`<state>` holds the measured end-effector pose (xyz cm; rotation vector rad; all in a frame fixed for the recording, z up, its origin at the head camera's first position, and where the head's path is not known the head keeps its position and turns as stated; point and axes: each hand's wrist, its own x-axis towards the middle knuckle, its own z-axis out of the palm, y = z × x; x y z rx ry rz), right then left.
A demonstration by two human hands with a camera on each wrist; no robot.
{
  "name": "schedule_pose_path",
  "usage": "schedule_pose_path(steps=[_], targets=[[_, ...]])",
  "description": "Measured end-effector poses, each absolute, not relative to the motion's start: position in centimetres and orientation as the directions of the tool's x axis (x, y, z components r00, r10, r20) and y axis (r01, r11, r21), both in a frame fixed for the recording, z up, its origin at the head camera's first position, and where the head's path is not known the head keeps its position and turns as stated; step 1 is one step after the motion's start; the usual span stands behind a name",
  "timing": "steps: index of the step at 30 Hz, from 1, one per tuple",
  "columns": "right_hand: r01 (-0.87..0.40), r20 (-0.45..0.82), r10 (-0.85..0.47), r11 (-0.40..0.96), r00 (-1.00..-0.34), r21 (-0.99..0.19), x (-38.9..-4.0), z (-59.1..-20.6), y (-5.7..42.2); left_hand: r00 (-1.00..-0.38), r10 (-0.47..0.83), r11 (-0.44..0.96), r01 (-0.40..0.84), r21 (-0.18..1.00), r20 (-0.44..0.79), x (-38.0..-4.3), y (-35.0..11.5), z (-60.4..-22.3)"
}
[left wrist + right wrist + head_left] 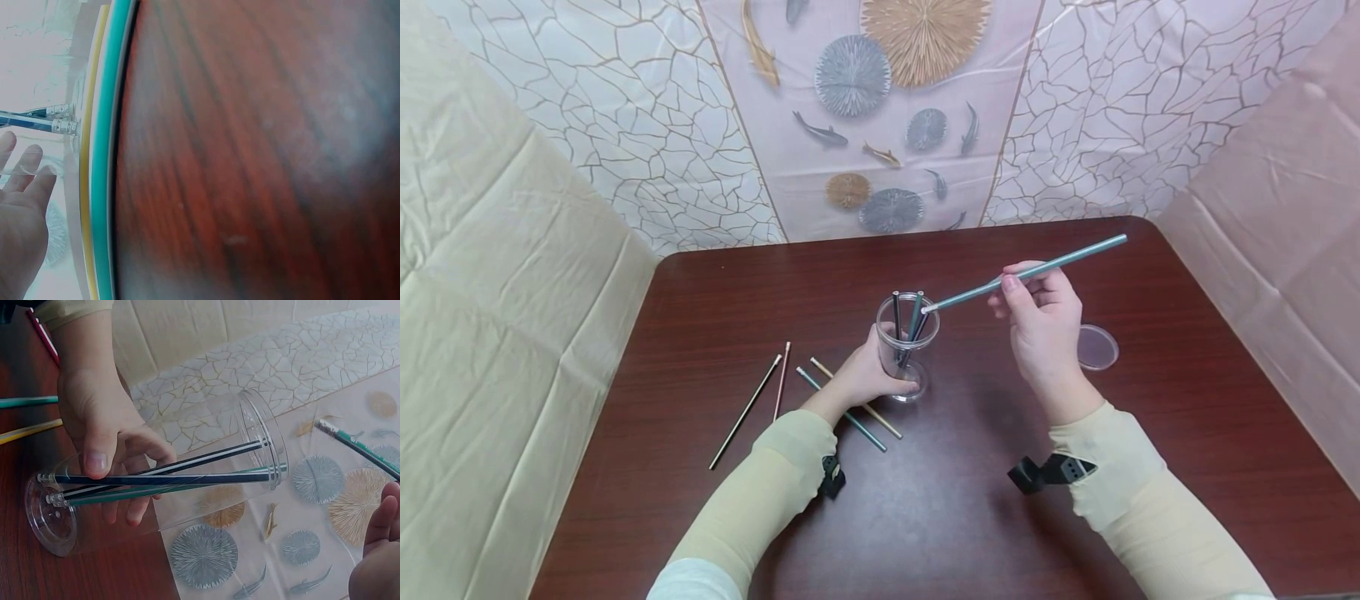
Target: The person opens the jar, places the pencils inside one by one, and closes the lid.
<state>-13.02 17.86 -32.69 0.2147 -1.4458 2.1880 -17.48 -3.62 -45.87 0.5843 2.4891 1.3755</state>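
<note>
My left hand [868,371] grips a clear plastic cup [908,346] from its left side, standing it on the table. Inside, two dark pencils [162,480] and a green one [125,496] lean with their eraser ends at the bottom, as the right wrist view shows. Between thumb and fingers, my right hand [1048,325] pinches another green pencil [1082,252] near its middle. This pencil slants down to the left, its white eraser end overlapping the cup's rim in the head view.
On the brown table [940,500], a yellow pencil [883,422] and a green pencil [859,427] cross near my left wrist. Farther left lie a dark pencil [745,412] and a reddish one [782,382]. A clear round lid [1097,347] sits beyond my right hand.
</note>
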Motion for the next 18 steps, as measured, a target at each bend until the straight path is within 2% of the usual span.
schedule_pose_path(steps=[5,13,18], targets=[[-0.477,0.389,0.312,-0.291,-0.867,-0.83,-13.1,-32.8,17.76,-0.893,0.449,0.477,0.213,0.853,-0.028,-17.46,-3.7,-45.68],[-0.416,0.387,0.284,-0.051,-0.877,-0.908,-13.15,-33.19,17.36,-0.891,0.455,0.464,0.242,0.852,0.005,-17.47,-3.77,-45.85],[-0.41,0.394,0.246,-0.013,-0.885,-0.912,-13.22,-33.53,17.1,-0.889,0.459,0.456,0.242,0.857,0.006,-17.39,-3.71,-45.76]])
